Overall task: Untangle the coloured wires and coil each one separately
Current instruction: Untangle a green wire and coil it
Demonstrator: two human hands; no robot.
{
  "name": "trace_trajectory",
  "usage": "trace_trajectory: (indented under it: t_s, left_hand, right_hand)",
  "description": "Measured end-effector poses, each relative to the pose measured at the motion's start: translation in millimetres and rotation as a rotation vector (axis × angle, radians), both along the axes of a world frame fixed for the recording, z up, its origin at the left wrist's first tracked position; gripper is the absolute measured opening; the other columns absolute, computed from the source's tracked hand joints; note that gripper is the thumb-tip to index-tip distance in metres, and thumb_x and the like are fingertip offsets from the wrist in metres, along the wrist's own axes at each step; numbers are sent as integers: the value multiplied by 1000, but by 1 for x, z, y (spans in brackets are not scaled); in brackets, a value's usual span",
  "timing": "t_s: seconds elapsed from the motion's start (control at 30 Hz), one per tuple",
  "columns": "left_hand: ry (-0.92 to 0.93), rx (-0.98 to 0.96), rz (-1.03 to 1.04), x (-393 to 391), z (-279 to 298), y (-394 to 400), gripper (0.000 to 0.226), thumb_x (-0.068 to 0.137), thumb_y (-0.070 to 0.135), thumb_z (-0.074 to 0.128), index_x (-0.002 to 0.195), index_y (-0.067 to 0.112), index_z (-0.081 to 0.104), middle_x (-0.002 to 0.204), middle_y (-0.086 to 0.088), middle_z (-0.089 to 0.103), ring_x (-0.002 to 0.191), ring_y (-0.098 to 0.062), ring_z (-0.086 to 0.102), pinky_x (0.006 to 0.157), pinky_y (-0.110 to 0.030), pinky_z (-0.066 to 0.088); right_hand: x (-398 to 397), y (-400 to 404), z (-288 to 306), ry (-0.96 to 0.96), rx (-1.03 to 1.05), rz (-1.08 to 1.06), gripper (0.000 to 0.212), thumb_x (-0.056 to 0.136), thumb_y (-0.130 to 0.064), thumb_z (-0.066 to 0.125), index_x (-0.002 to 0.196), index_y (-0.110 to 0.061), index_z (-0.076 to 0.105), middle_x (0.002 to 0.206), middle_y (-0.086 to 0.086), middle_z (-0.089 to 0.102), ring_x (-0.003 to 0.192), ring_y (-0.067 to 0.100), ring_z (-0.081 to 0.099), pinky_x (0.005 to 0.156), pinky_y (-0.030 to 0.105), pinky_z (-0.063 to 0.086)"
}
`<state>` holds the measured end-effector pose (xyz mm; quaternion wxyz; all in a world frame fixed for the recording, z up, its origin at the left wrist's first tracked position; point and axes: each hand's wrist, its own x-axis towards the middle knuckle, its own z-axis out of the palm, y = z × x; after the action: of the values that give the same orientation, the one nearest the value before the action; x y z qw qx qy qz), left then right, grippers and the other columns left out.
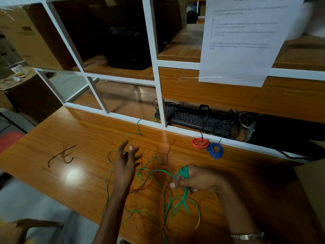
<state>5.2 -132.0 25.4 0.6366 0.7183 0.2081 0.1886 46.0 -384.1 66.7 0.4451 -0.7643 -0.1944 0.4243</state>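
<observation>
Our right hand (195,178) is clenched around a small bundle of green wire (184,171), wound over the fingers, with more green strands trailing from under the hand toward the near edge of the desk (84,131). Our left hand (127,160) is raised over the desk with its fingers spread and loose, gripping nothing; it is a little blurred. Between and below the two hands lies the tangle: the loose green wire loops out to the left, runs away from us toward the white partition frame (159,95), and crosses thin red wire (163,175) strands in the middle. We cannot tell exactly where each strand passes over or under another. One green strand near our right wrist ends in a yellowish tip.

Farther back on the right, just beside the partition frame, sit two finished coils, each bound with a dark tie: an orange coil (200,143) and a blue coil (215,150), touching each other. Well apart on the left of the desk lie a few dark ties (64,154). Behind the partition frame we see a black keyboard (193,118) among dark cables, and a printed sheet (244,41) hangs above it.
</observation>
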Motion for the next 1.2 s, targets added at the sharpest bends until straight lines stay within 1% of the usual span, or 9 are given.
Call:
trace_trajectory:
  t_s: [0.07, 0.13, 0.2, 0.3, 0.37, 0.5, 0.67, 0.93, 1.2]
  left_hand:
    - [113, -5, -63, 0, -10, -9, 80, 96, 53, 57, 163, 29, 20, 122, -5, 72, 94, -15, 79, 79, -40, 64]
    - [162, 15, -132, -4, -19, -22, 92, 93, 63, 64, 165, 34, 15, 128, -3, 69, 101, -14, 77, 90, -47, 63]
    - [132, 89, -257, -8, -24, -35, 80, 92, 62, 65, 160, 40, 29, 137, 8, 64, 120, -5, 68, 103, -40, 56]
    - [39, 405, -498, -7, -22, -47, 41, 98, 54, 57, 138, 48, 56, 140, 31, 58, 142, 9, 43, 117, -17, 33]
    - [-30, 490, -535, -4, -19, -50, 27, 99, 51, 56, 122, 43, 68, 128, 28, 67, 137, 1, 51, 115, -23, 38]
    - [-73, 391, -364, 2, -6, -56, 12, 99, 34, 71, 89, 26, 71, 86, 15, 70, 85, -6, 65, 73, -36, 50]
    - [-58, 204, 89, 10, -3, -26, 20, 99, 25, 73, 80, 22, 67, 63, 11, 60, 58, -8, 52, 59, -30, 42]
    - [56, 223, 584, 8, 2, 40, 28, 99, 38, 70, 90, 11, 71, 85, -6, 72, 83, -23, 68, 75, -28, 40]
    - [102, 547, 232, 4, -11, -1, 23, 88, 43, 77, 105, 28, 74, 108, -2, 68, 103, -24, 64, 87, -43, 53]
  right_hand:
    - [4, 3, 2, 9, 91, -112, 30, 92, -23, 77, 64, -22, 66, 59, -7, 65, 48, 5, 47, 44, 18, 37]
    - [8, 5, -1, 15, 134, -233, 20, 93, -26, 76, 77, -14, 76, 75, 4, 75, 54, 8, 50, 46, 20, 40]
    - [9, 7, -3, -2, 148, -293, 32, 93, -29, 76, 97, 3, 75, 69, 1, 70, 54, 7, 51, 45, 19, 39]
    - [7, 8, -5, -3, 225, -323, 38, 91, -36, 78, 85, 0, 68, 66, 4, 57, 51, 8, 49, 43, 20, 35]
    - [7, 7, -6, -18, 256, -346, 38, 91, -36, 78, 84, 0, 68, 67, 8, 56, 50, 9, 49, 43, 20, 33]
    - [6, 5, -2, 9, 286, -364, 39, 97, -43, 67, 93, -5, 78, 67, 9, 54, 53, 12, 47, 46, 23, 32]
    - [2, -4, 2, 124, 255, -266, 52, 101, -57, 52, 97, -13, 79, 65, 10, 61, 45, 13, 37, 50, 25, 35]
    - [8, -24, -14, 99, 193, -231, 39, 91, -40, 75, 95, -2, 79, 56, 7, 54, 43, 13, 36, 44, 20, 37]
    - [12, -19, -20, -5, 311, -329, 27, 94, -28, 74, 93, -2, 80, 60, 13, 61, 40, 15, 42, 49, 25, 39]
